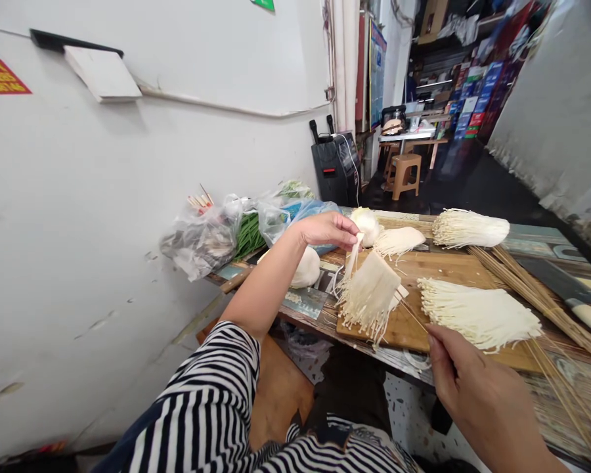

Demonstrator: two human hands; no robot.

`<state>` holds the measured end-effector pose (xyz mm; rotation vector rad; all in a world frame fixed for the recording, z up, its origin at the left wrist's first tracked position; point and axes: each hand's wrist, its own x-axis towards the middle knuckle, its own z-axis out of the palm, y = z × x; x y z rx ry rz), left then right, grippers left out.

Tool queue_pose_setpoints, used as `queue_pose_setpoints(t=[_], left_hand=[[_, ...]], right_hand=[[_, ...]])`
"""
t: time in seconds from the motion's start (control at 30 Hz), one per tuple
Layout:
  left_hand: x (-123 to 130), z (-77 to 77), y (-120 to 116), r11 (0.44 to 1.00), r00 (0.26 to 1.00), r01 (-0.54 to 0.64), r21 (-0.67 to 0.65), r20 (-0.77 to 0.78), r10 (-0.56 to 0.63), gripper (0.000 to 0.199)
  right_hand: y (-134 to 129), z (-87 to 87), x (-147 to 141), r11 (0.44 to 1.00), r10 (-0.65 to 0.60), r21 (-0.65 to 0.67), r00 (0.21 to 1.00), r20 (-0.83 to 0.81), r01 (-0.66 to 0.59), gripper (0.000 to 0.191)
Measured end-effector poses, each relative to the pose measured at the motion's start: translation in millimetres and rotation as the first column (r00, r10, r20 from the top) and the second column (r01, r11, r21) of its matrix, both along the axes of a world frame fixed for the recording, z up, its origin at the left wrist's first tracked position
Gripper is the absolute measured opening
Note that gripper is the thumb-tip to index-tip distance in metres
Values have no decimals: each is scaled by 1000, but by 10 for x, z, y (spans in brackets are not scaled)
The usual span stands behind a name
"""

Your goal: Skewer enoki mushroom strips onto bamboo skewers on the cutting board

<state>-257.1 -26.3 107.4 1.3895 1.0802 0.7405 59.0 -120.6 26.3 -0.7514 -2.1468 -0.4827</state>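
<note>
Between the thumb and fingers of my left hand (332, 230) hangs a thin strip of enoki mushrooms (353, 255), stem end up. My right hand (477, 378) pinches a bamboo skewer (414, 314) near its lower right end. A flat slab of enoki (374, 282) hangs at the skewer's other end, caps downward, above the left side of a wooden cutting board (443, 264). Whether the strip touches the skewer cannot be made out. A larger enoki bunch (477, 312) lies on the board near my right hand, and a smaller cut piece (401, 240) rests behind.
Another enoki bundle (473, 228) lies at the back. Bundled skewers (522, 289) and a cleaver (561, 282) are at the right; loose skewers (566, 387) lie in front. Bagged greens (250, 233) stand by the wall. A black speaker (335, 169) is beyond the table.
</note>
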Motion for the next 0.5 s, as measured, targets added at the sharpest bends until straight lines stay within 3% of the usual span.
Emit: queue_pose_setpoints(t=[0.5], left_hand=[[61,96,44,994,995,17,112,-99,-6,20]], right_hand=[[11,24,57,997,16,-75,1000,-15,-17,23]])
